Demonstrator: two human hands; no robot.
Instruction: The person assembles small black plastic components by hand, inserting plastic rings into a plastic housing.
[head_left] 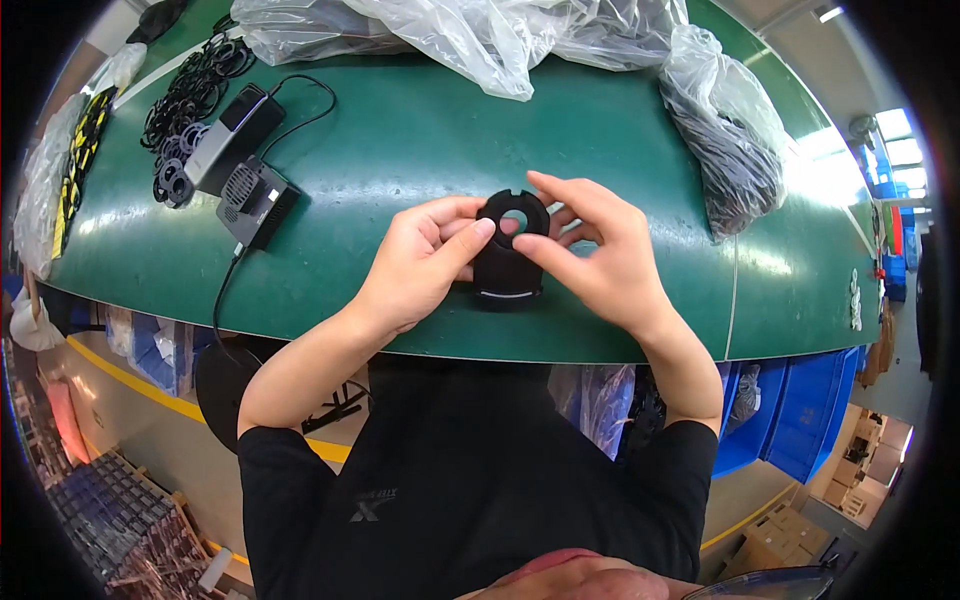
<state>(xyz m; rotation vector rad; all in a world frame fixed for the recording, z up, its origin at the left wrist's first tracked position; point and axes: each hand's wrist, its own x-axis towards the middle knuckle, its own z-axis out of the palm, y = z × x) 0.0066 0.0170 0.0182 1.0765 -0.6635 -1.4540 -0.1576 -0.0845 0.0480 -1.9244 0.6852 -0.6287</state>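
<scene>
In front of me, above the near part of the green table, is a flat black plastic part (508, 270) with a rounded top, a round hole and a small notch in its upper edge. My left hand (425, 250) grips its left side, the thumb on the face near the hole and the fingers behind. From the other side my right hand (600, 245) holds it with the thumb by the hole's right rim and the index finger near the notch. A fingertip shows through the hole. The lower end has a thin pale curved edge.
At the left lie a pile of black rings (190, 105) and a grey-black boxy device (255, 200) with cables. Clear plastic bags (480, 40) line the far side. Another bag (730, 150) holds dark parts on the right. Blue bins (800, 415) sit below the table (400, 130).
</scene>
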